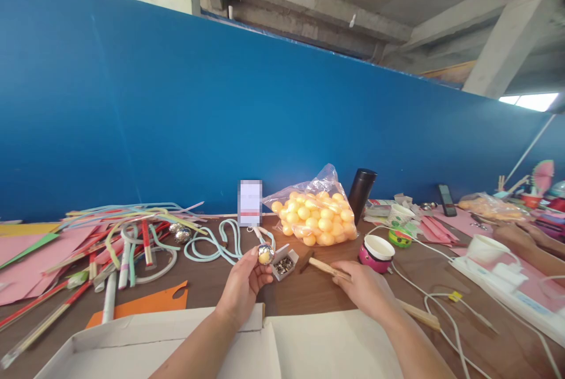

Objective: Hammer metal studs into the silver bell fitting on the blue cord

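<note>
In my left hand point(247, 285) is a ping-pong ball point(265, 255), pinched in the fingertips; shiny silver thumbtacks cover much of it, and a patch of yellow still shows. Just right of it sits a small open box point(291, 270) filled with metal thumbtacks. My right hand point(368, 288) is closed over the wooden handle of a hammer point(324, 266), which lies low along the table. Its dark head point(304, 261) points toward the thumbtack box, and the handle's far end comes out beyond my wrist.
Behind stand a plastic bag of yellow balls point(324, 220), a black bottle point(362, 193) and a phone point(250, 202). Tubes and sticks point(143, 243) lie left beside tack-covered balls point(182, 234). A purple cup point(376, 254), cables and a power strip point(514, 288) are right, near another person's hands point(521, 240).
</note>
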Action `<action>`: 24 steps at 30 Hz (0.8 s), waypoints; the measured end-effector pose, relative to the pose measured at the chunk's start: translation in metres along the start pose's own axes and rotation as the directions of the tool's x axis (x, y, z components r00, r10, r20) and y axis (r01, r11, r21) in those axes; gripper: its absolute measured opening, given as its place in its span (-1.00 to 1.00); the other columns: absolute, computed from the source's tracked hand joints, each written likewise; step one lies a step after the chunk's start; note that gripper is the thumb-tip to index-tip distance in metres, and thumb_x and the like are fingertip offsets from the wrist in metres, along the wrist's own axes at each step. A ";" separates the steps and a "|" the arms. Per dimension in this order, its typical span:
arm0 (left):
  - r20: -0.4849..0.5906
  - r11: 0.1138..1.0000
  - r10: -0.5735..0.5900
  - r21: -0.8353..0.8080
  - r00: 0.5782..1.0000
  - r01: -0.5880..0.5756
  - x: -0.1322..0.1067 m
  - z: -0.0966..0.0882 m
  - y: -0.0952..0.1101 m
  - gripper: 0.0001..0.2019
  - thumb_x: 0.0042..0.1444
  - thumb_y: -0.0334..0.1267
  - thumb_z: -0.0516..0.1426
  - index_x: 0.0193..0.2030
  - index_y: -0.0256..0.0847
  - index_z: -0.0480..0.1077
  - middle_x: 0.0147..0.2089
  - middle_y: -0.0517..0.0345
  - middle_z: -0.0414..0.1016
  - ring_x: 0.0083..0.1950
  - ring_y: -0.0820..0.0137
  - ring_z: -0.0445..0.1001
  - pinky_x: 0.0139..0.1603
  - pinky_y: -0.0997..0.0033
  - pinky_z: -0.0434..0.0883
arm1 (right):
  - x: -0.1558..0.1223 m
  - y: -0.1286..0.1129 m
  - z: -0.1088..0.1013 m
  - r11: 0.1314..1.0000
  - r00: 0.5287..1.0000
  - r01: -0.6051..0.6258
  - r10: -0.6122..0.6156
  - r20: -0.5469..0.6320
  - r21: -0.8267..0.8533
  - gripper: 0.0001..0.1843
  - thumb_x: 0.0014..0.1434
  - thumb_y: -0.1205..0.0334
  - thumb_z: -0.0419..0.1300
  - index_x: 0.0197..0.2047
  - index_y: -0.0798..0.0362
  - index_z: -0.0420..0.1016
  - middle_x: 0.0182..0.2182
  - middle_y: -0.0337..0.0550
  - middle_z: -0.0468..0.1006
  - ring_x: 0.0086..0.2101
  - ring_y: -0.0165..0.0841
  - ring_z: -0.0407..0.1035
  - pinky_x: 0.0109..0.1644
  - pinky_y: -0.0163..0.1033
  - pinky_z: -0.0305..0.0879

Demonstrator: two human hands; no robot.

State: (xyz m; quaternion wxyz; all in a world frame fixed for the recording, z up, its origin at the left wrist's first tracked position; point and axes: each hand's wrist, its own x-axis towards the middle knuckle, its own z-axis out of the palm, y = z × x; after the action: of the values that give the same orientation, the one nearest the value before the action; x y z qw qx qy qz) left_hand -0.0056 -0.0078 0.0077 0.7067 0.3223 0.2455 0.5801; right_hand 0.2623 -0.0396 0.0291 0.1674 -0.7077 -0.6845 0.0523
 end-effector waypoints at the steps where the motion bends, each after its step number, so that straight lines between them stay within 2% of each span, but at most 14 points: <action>1: -0.003 1.000 -0.001 0.000 1.000 0.001 0.000 0.000 0.000 -0.77 0.08 -0.16 0.16 -0.23 -0.30 0.44 -0.31 0.05 0.50 -0.41 0.47 0.43 -0.43 0.49 0.44 | 0.000 0.000 0.001 1.000 1.000 -0.006 0.006 0.002 0.002 -0.73 0.10 0.15 0.13 -0.11 -0.19 0.51 -0.16 -0.24 0.59 -0.24 -0.26 0.47 -0.28 -0.30 0.22; 12: -0.009 1.000 -0.007 -0.008 1.000 0.007 0.000 0.000 0.000 -0.70 0.05 -0.16 0.18 -0.12 -0.30 0.43 -0.34 0.08 0.49 -0.42 0.47 0.42 -0.45 0.49 0.43 | 0.002 0.000 -0.001 0.997 0.995 -0.073 0.072 0.074 0.011 -0.72 0.09 0.15 0.14 -0.11 -0.22 0.51 -0.21 -0.25 0.59 -0.23 -0.24 0.47 -0.32 -0.29 0.20; 24: -0.022 1.000 -0.026 0.000 0.999 0.026 -0.001 0.003 0.001 -0.67 0.04 -0.16 0.19 -0.07 -0.28 0.43 -0.37 0.11 0.47 -0.43 0.48 0.42 -0.46 0.50 0.41 | 0.005 0.006 0.010 0.999 0.998 -0.053 0.053 0.036 -0.009 -0.75 0.05 0.18 0.17 -0.17 -0.15 0.52 -0.20 -0.23 0.55 -0.21 -0.27 0.45 -0.33 -0.32 0.20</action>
State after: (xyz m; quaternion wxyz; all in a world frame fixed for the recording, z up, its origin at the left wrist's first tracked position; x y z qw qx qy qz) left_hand -0.0047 -0.0095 0.0108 0.7114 0.3129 0.2577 0.5741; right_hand 0.2655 -0.0335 0.0188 0.1509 -0.7250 -0.6687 0.0668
